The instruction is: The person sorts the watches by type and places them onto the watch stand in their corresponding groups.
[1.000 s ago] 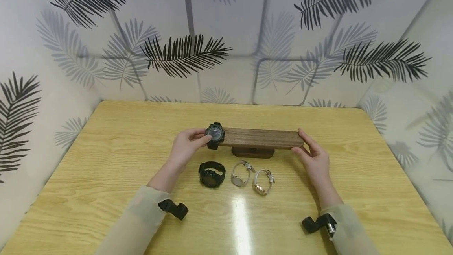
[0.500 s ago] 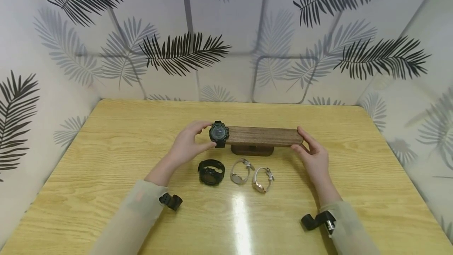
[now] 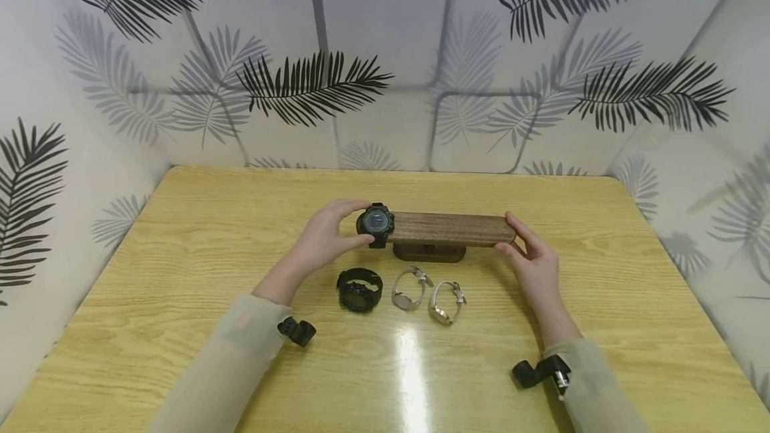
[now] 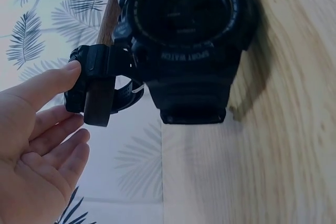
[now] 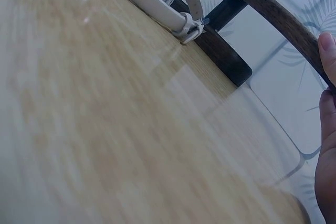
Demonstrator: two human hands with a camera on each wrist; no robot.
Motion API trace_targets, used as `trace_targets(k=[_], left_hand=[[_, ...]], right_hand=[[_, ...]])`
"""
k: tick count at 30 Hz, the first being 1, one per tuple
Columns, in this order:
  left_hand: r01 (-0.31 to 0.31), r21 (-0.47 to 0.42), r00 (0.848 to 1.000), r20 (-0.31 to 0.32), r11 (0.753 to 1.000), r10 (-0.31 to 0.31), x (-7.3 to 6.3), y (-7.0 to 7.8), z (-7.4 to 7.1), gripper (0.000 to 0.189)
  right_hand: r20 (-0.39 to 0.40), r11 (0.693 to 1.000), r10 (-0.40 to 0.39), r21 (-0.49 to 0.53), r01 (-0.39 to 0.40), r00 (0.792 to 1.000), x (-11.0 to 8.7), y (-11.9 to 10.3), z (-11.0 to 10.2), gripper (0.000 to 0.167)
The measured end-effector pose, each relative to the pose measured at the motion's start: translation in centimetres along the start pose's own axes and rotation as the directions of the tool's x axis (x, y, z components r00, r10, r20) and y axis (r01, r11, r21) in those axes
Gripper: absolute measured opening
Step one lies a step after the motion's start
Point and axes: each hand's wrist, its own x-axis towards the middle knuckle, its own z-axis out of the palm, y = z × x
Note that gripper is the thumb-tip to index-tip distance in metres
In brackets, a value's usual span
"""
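A black digital sports watch [image 3: 377,220] is strapped round the left end of a dark wooden watch stand's bar [image 3: 448,228]. My left hand [image 3: 327,236] pinches it, thumb on the near edge and fingers at the far edge. In the left wrist view, the thumb of this hand [image 4: 37,140] touches the watch [image 4: 92,77], and the bar's end pokes out through the strap. At the other end of the bar, my right hand [image 3: 532,262] grips the wood between thumb and fingers. The stand's base [image 3: 428,254] rests on the table.
In front of the stand lie a second black sports watch [image 3: 359,291] and two pale-strapped watches, a silvery one [image 3: 409,289] and a rose-gold one [image 3: 446,304]. The wooden table [image 3: 210,252] meets a leaf-patterned backdrop [image 3: 385,132] behind and at the sides.
The left hand has slid the watch a little to the right along the bar, so the bar's left tip now shows beyond it. The thumb has moved off the watch face. The right hand stays put.
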Motion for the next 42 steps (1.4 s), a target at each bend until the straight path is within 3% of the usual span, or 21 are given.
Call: trace_targets(k=[21, 42], left_hand=[[-0.091, 0.103, 0.996, 0.016, 0.991, 0.09, 1.7, 3.0, 2.1, 0.057], [-0.105, 0.111, 0.994, 0.018, 0.988, 0.104, 2.3, 4.5, 3.4, 0.057]], right_hand=[[0.011, 1.0, -0.002, -0.008, 0.002, 1.0, 0.0, 0.2, -0.1, 0.05], [0.009, 1.0, 0.004, -0.008, -0.004, 1.0, 0.0, 0.1, -0.2, 0.05]])
